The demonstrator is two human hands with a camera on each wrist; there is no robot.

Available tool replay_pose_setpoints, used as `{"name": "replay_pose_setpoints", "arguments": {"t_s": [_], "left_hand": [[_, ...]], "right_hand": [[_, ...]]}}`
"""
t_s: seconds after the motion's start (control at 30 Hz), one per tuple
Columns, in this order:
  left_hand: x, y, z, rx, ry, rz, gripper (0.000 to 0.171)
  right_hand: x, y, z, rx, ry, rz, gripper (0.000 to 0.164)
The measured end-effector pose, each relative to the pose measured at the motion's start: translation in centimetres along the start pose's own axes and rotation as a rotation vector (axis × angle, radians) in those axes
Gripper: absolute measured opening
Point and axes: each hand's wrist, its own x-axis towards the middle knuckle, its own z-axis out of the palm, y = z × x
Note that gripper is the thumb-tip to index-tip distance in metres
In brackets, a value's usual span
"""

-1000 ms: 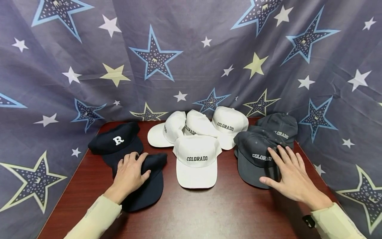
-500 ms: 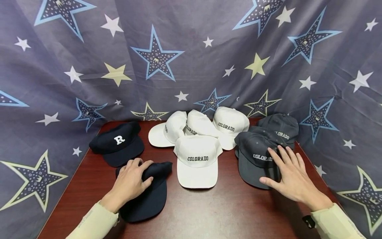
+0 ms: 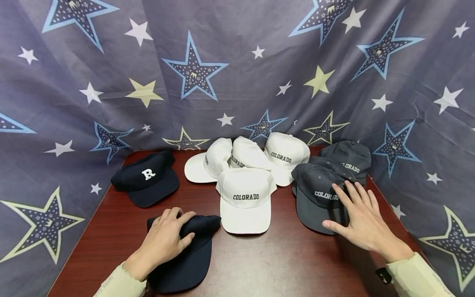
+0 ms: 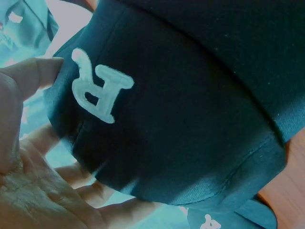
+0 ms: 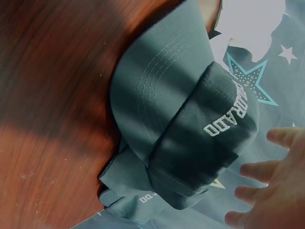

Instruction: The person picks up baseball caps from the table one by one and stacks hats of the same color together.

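Observation:
My left hand (image 3: 163, 239) grips the crown of a navy baseball cap (image 3: 189, 264) at the front left, its brim facing me. In the left wrist view, a white letter R shows on this cap (image 4: 171, 114), with the thumb on one side of the crown and the fingers on the other. My right hand (image 3: 361, 214), fingers spread and straight, hovers at a dark grey cap (image 3: 317, 214) lettered COLORADO. In the right wrist view, the fingertips are beside the crown of that grey cap (image 5: 209, 129) and grip nothing.
Another navy cap (image 3: 148, 181) with an R lies at the back left. A white COLORADO cap (image 3: 245, 206) sits mid-table, more white caps (image 3: 283, 152) behind it. Another grey cap (image 3: 349, 156) stands at the back right. Star-patterned cloth (image 3: 222, 82) hangs behind the reddish-brown table (image 3: 267, 264).
My left hand has drawn the navy cap toward me and slightly right, away from the other navy cap. My right hand has stayed at the grey cap.

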Motion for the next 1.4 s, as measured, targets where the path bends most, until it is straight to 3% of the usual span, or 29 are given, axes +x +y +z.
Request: {"name": "replay_pose_setpoints", "arguments": {"t_s": [0.6,1.4], "left_hand": [[-0.6,0.2,0.5,-0.003,0.011,-0.003,0.062],[-0.9,-0.2,0.5,-0.003,0.12,0.04,0.07]], "right_hand": [[0.0,-0.4,0.3,-0.004,-0.002,-0.014,0.105],[0.1,-1.8,0.5,0.002,0.014,-0.036,0.103]]}}
